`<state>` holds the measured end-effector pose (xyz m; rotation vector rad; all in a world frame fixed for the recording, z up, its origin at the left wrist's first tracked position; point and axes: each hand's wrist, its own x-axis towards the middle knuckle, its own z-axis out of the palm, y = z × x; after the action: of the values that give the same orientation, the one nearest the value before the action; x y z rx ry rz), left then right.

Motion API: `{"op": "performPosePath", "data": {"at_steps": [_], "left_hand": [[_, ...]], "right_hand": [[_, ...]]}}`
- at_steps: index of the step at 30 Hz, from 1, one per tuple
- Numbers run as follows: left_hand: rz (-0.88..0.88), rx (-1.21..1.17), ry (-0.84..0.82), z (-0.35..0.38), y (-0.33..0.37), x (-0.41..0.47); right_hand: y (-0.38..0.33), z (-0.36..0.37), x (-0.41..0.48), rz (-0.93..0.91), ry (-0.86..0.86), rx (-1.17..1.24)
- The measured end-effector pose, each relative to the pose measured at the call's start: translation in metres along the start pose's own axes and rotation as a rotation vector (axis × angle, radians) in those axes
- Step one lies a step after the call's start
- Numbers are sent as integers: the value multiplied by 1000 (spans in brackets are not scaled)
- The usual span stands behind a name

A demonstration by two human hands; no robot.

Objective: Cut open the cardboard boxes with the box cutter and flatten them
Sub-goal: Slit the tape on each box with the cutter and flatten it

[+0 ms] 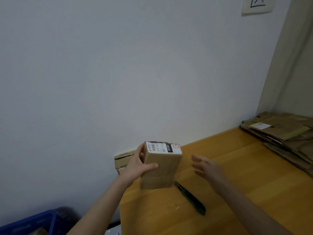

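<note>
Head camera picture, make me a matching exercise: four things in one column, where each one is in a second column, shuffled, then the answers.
Things
1. small box
2. box cutter
3. flattened cardboard stack
4. blue crate

Places
A. lying on the table, untouched
B. bottom left of the picture, off the table
C. held in the left hand
D. piled at the table's far right end

Pairs: 1-C, 2-A, 3-D, 4-B
</note>
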<state>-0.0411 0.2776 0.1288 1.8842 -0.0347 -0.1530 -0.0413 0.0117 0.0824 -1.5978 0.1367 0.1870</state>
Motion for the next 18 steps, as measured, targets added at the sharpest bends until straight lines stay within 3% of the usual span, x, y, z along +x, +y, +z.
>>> {"op": "performPosePath", "data": {"at_steps": [3,8,13,18], "left_hand": [[275,416,-5,9,-7,-4],[586,695,-22,25,-14,-5],[535,678,88,23,-18,-5],[415,552,93,19,-26,-6]], "right_hand": [[-12,-1,8,79,52,75],[-23,8,6,178,-130,20],[-20,6,8,140,-63,-46],[-24,10,4,155,-174,-239]]}}
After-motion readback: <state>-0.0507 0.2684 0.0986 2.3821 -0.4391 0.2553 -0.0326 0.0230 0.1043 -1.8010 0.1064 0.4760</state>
